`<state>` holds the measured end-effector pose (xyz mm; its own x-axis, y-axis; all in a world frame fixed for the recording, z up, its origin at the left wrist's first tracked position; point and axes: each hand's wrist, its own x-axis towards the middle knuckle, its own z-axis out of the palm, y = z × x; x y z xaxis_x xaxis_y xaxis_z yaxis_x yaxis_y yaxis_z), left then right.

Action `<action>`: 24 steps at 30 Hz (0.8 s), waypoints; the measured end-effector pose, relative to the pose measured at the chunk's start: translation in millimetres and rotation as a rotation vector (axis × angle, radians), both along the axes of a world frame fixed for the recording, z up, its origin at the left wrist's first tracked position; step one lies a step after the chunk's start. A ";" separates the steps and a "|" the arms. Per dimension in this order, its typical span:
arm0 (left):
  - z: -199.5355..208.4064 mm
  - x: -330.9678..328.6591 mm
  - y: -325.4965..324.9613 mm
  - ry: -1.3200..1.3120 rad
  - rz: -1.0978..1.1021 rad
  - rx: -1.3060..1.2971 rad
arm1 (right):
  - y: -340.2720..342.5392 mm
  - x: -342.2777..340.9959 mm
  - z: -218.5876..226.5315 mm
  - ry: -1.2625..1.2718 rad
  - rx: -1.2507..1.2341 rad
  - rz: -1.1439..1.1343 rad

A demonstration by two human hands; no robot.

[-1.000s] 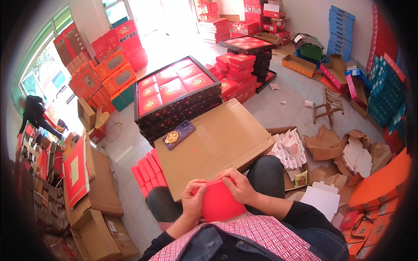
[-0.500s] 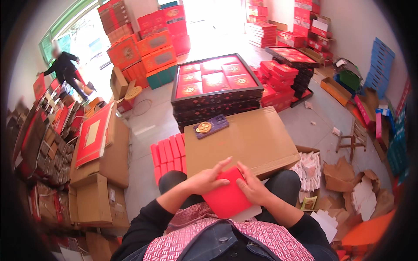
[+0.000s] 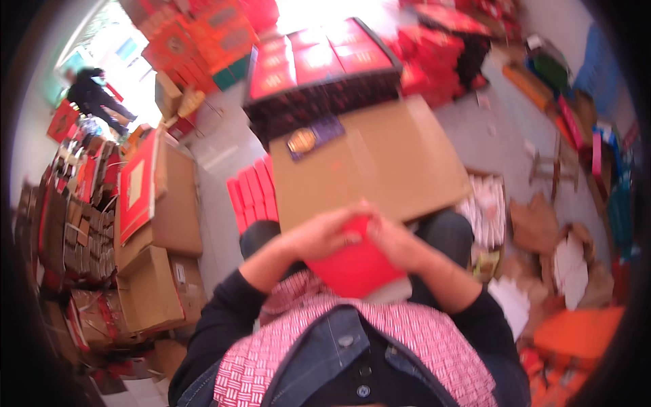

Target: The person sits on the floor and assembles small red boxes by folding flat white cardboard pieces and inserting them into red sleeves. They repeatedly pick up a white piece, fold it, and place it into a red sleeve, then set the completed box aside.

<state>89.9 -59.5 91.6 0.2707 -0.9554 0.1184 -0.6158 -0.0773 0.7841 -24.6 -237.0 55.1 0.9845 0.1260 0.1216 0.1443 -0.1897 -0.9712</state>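
Observation:
Over my lap, in front of a patterned apron (image 3: 434, 339), I hold a flat red box (image 3: 359, 270) with a whitish part showing at its near right end. My left hand (image 3: 325, 234) grips its far left side, fingers stretching over the far edge. My right hand (image 3: 397, 245) is closed on the far right side, its fingertips close to those of the left. The picture is blurred, and the box's underside is hidden. Just beyond my hands is a brown carton (image 3: 380, 163), with a dark phone with a round gold piece (image 3: 315, 138) lying on it.
Behind the carton is a dark-framed tray (image 3: 319, 102) with red boxes. Pink-red boxes (image 3: 252, 190) sit left; a carton of white packets (image 3: 487, 207) right. Torn brown paper (image 3: 536, 224), a small wooden stool (image 3: 556, 166) and stacked cardboard (image 3: 85, 234) surround me. A person (image 3: 95, 95) stands far left.
The view has tipped downward, so the surroundings sit higher in the picture. My hands have drawn closer together at the far end of the red box.

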 end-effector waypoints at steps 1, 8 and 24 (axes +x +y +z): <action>2.0 1.0 -2.4 0.015 0.015 -0.013 | -1.6 -0.4 -5.7 0.067 0.289 -0.043; 24.9 -4.7 -17.5 0.106 -0.040 0.004 | -11.0 -20.0 19.6 -0.298 0.170 -0.371; -20.6 34.7 -21.5 0.311 0.555 -0.125 | -136.9 -43.3 -10.8 -0.513 0.588 -0.887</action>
<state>124.6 -80.9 70.9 0.7597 -0.6478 0.0564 -0.2534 -0.2150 0.9432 -67.9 -373.9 44.4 0.5189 -0.7846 0.3393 0.5861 0.0375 -0.8094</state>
